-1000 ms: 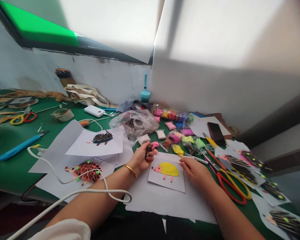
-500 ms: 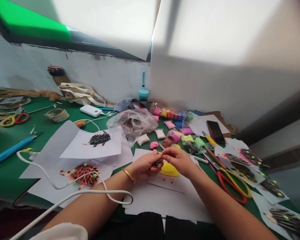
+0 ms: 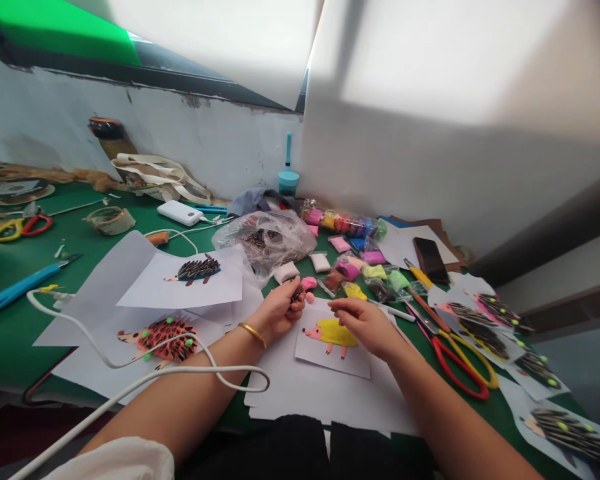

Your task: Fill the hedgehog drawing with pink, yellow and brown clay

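Note:
My left hand (image 3: 283, 308) is closed around a small bunch of dark striped sunflower seeds (image 3: 296, 293), just left of the hedgehog picture. Over the right part of that picture hovers my right hand (image 3: 363, 323), its thumb and index finger pinched together; whatever is between the fingertips is too small to make out. Beneath it, the clay hedgehog (image 3: 333, 331) has a yellow body, pink face and pink legs on a white paper card (image 3: 307, 350). No seeds show on its visible yellow part. Pink clay lumps (image 3: 309, 283) lie beyond the hands.
A plastic bag of seeds (image 3: 265, 243) and several clay packets (image 3: 347, 269) are at the back. Scissors (image 3: 460, 360) and a phone (image 3: 430, 259) lie right, near seed-covered hedgehogs (image 3: 540, 367). More hedgehog pictures (image 3: 200, 270) and a white cable (image 3: 145, 387) are left.
My hands have parted: the left moved left and slightly up with the seeds, the right moved away from it over the yellow hedgehog. More of the hedgehog now shows.

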`<control>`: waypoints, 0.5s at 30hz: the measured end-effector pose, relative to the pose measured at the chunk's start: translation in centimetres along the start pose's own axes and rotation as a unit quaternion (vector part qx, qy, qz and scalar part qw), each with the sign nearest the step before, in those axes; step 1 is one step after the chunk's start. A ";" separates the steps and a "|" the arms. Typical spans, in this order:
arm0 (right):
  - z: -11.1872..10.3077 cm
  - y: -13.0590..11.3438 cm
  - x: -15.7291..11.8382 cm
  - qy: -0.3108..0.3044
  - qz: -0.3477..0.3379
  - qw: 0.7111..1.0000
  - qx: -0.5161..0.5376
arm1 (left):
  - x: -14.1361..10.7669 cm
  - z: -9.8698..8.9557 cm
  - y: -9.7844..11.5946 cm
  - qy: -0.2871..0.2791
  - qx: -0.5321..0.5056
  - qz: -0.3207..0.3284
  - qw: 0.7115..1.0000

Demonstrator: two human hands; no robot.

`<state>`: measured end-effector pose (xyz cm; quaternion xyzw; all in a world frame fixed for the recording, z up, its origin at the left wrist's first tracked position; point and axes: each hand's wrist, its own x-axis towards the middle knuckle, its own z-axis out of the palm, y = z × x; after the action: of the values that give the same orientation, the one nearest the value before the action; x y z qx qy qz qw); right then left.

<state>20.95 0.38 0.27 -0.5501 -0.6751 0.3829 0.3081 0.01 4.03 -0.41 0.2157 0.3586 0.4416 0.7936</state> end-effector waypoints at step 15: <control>2.5 0.9 -0.5 0.049 -0.200 0.946 -0.249 | -0.5 0.5 -0.1 0.002 0.012 0.006 1.000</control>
<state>19.41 -0.50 -1.83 -0.4813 -0.8291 0.1059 0.2639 0.24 3.50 0.03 0.2264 0.3641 0.4428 0.7875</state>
